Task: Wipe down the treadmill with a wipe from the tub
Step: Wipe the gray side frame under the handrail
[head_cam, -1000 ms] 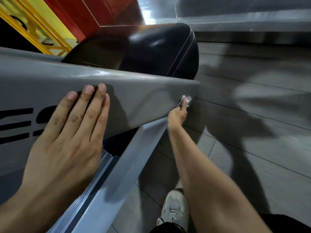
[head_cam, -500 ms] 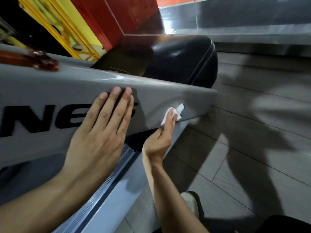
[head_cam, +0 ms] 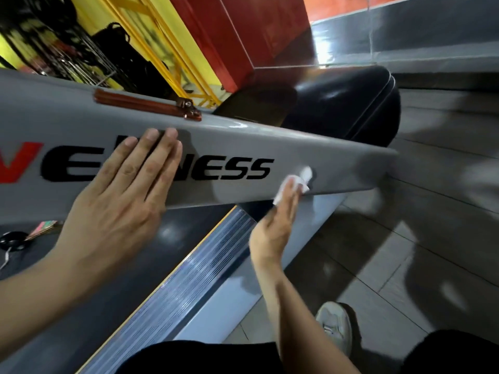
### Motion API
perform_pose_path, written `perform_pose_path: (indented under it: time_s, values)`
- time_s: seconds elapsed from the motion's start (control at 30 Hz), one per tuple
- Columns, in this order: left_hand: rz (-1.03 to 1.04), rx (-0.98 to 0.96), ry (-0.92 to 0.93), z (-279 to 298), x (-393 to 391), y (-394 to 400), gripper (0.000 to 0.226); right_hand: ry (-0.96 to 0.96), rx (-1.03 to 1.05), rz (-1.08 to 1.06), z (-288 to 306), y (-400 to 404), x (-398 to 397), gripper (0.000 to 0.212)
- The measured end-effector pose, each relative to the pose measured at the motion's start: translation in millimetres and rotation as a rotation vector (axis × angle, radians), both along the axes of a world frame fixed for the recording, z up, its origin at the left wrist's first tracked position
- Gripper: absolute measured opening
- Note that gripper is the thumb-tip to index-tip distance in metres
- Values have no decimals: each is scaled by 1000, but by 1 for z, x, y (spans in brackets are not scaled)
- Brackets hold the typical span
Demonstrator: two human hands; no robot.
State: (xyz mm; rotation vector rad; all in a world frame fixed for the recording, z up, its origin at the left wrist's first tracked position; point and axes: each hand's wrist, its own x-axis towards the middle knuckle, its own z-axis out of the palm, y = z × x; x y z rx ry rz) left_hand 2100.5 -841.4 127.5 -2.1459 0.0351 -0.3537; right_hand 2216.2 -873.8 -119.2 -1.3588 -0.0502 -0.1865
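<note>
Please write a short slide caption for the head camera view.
Right hand presses a white wipe on the grey treadmill arm; left hand rests flat.

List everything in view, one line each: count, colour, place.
treadmill upright: one, grey with black and red lettering, across the middle
motor cover: one, black, behind the upright
side rail: one, ribbed grey, below the upright
red bar: one, on the upright's top edge
wipe: one, white, pressed to the upright
floor: grey tiles, right
shoe: one, pale, bottom right
left hand: flat on the lettering
right hand: fingers press the wipe
</note>
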Motion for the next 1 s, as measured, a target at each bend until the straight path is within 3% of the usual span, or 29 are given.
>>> perform_pose_path:
  time_s: [0.03,0.1,0.23,0.3,0.37,0.4,0.47,0.53,0.57,0.6,0.73,0.83,0.9,1.0]
  values:
    - [-10,7,-1,3,-4,2,63,114,35,-3,1,1,3,80]
    - [-30,12,-12,2,-5,5,61,85,44,-15,24,6,-12,74]
    - [-58,-5,-45,-5,1,5,60,-267,3,35,73,21,-78,75]
    - [-54,-11,-44,-6,1,6,60,-491,-39,49,71,23,-84,64]
    - [-46,-10,-49,-6,1,6,60,-558,-116,29,47,20,-62,64]
    - [-40,-6,-52,-6,2,6,61,-472,-126,6,34,17,-49,73]
    - [-27,-8,-52,-7,2,5,61,-109,-25,-35,15,11,-18,86]
    - [-24,-14,-53,-8,3,5,62,180,78,-45,16,7,11,81]
    - [-26,-18,-58,-9,3,5,61,215,95,-62,24,4,19,79]
    - [-27,-22,-65,-10,4,5,61,149,99,-66,37,1,23,77]
    - [-39,-33,-79,-13,8,3,64,-551,-48,23,101,-2,-9,57]
    - [-34,-36,-75,-13,8,2,67,-734,-128,18,94,-6,6,52]
    - [-34,-15,-66,-12,8,1,67,-553,-131,-29,56,-13,44,63]
    - [-32,21,-39,-13,10,2,70,-52,-46,-16,22,-28,84,71]
